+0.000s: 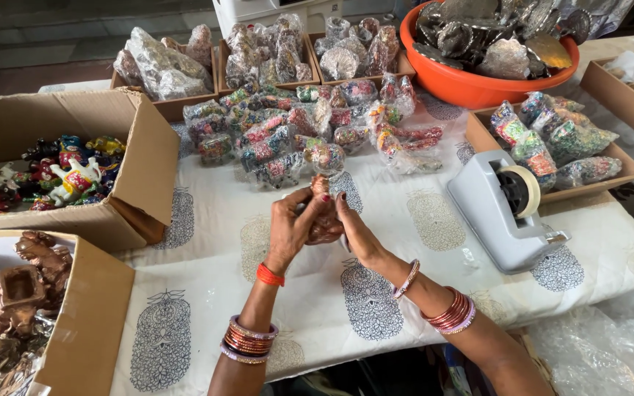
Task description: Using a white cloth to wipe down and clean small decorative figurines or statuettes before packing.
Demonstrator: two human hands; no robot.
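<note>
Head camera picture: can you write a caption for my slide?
Two hands, left hand and right hand, hold a small brown figurine over a printed tablecloth.

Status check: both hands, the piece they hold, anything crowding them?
Left hand and right hand both clasp small brown figurine over the table. Wrapped colourful figurines just beyond; grey tape dispenser right.

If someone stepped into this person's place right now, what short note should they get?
Left hand and right hand: both closed in a grip around one small brown figurine in clear wrap, held above the printed tablecloth.
Done: wrapped painted figurines piled ahead of the hands.
Left: unwrapped painted figurines in the cardboard box at left, brown ones in the nearer box.
Tape dispenser sits to the right, untouched.
</note>
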